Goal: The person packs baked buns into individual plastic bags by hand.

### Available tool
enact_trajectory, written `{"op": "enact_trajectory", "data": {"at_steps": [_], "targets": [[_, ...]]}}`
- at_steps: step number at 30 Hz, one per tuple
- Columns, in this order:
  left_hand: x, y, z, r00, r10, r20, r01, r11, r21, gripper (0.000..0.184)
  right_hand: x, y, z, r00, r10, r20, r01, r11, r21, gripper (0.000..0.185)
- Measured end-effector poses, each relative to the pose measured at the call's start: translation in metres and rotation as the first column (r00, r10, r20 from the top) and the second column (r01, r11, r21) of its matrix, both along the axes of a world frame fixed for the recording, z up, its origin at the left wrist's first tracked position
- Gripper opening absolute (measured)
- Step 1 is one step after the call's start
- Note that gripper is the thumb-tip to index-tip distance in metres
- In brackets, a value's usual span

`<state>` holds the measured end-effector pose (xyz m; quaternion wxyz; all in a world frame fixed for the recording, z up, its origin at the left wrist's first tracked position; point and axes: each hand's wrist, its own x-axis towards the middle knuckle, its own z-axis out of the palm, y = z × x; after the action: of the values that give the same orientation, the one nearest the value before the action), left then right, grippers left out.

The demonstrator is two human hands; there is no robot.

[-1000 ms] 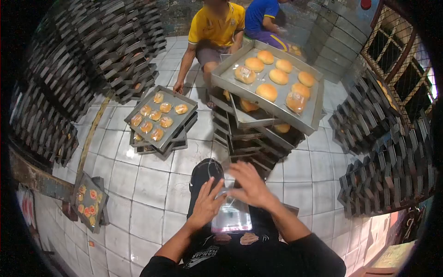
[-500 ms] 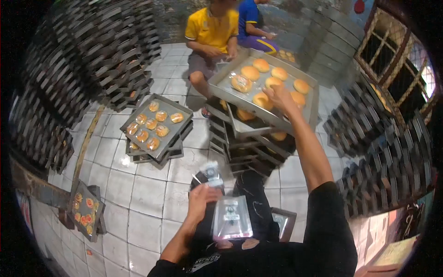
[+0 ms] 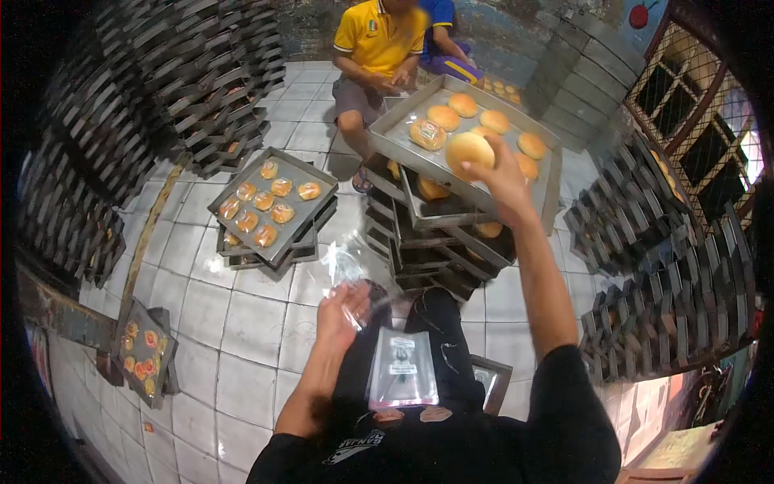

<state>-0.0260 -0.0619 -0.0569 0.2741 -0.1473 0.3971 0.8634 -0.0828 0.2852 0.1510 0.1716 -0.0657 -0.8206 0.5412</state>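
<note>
A round golden bun (image 3: 469,156) is gripped in my right hand (image 3: 508,184), just above the near side of a metal tray (image 3: 407,153). Other bare buns (image 3: 493,122) lie in that tray, along with one bagged bun (image 3: 427,135) at its left. My left hand (image 3: 344,313) holds a clear plastic bag (image 3: 345,262), which is blurred and stands upward from the fingers. On my lap rests a pile of flat clear bags (image 3: 403,369) with dark printing.
Stacked trays (image 3: 435,242) support the bun tray. Left of them, a low stack carries a tray of wrapped buns (image 3: 264,200). Tall tray stacks (image 3: 201,73) line the left, more (image 3: 669,306) the right. A person in yellow (image 3: 379,40) sits opposite, beside another person in blue (image 3: 443,40).
My right hand has lifted a bun from the tray and brought it slightly nearer. My left hand has raised the plastic bag, which now stands more spread out.
</note>
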Motion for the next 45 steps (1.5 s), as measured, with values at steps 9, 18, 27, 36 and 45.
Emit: {"op": "enact_trajectory", "data": {"at_steps": [9, 18, 27, 36, 45], "targets": [[-0.033, 0.037, 0.017, 0.992, 0.107, 0.064, -0.115, 0.985, 0.13, 0.029, 0.142, -0.137, -0.111, 0.849, 0.42, -0.319, -0.237, 0.844, 0.48, 0.04], [0.011, 0.032, 0.057, 0.983, -0.168, 0.072, 0.138, 0.942, 0.305, 0.048, 0.152, -0.17, -0.117, 0.92, 0.293, -0.26, -0.075, 0.783, 0.617, 0.051], [0.037, 0.03, 0.012, 0.981, 0.139, -0.135, -0.081, 0.927, 0.367, 0.044, 0.141, -0.188, -0.148, 0.938, 0.326, -0.119, -0.18, 0.75, 0.637, 0.049], [0.002, 0.048, 0.016, 0.952, 0.305, -0.005, -0.282, 0.889, 0.36, 0.048, 0.134, -0.176, -0.118, 0.869, 0.494, -0.022, -0.439, 0.792, 0.425, 0.038], [-0.021, -0.001, 0.006, 0.968, 0.247, -0.028, -0.233, 0.941, 0.244, 0.06, 0.184, -0.186, -0.103, 0.249, 0.968, -0.012, -0.866, 0.217, -0.451, 0.016]]}}
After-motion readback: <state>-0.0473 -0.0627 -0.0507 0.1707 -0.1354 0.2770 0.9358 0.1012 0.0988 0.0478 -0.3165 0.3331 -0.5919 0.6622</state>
